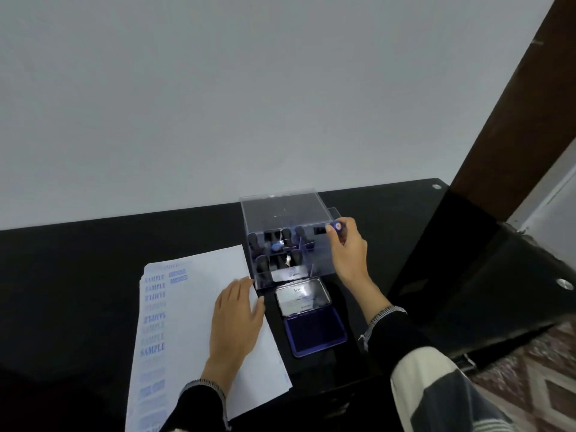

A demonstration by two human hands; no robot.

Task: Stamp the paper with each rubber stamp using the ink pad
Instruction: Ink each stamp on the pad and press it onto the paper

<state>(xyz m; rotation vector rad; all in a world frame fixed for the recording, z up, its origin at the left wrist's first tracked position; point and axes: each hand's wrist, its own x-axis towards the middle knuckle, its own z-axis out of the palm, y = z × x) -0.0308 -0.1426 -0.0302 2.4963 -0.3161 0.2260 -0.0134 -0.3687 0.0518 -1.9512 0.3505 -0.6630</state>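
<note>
The left hand (238,316) lies flat with straight fingers on the near right part of the paper (199,307), pinning the sheet to the black table (78,275); a single sheet is light and limp and would likely skate on that glossy top, so a flat press suits it better than a pinch. To the left of that palm the sheet carries a column of blue "SAMPLE" prints, some crisp, some faint, with two smaller prints beside the top of the column. Just right of the left hand's fingertips sits the ink pad (314,333), its metal lid hinged open away from the person and the dark blue pad exposed; it looks like a small rigid tin with a soft, wet face best met squarely. Beyond it stands the clear plastic stamp box (286,219), with several dark-handled stamps upright in its compartments. At the box's right side the right hand (347,247) pinches a small round stamp (336,226) between curled fingertips and thumb, its blue end showing. It is probably light and stiff, and best gripped by its body, clear of the inked face.
</note>
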